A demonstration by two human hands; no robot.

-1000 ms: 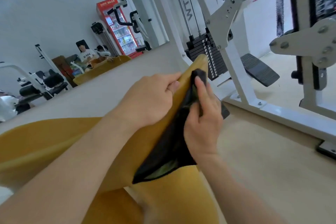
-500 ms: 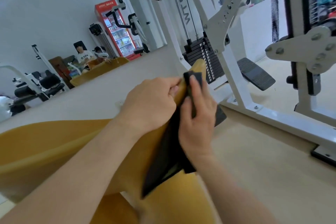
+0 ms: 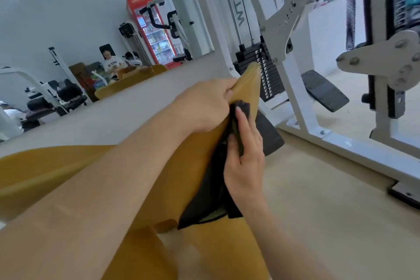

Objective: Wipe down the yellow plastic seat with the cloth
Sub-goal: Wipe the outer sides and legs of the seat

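Where right fingers [image 3: 244, 127] press, cloth [image 3: 211, 200] against seat [image 3: 247, 79]

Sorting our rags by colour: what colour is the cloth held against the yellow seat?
The cloth is black, best seen in the head view.
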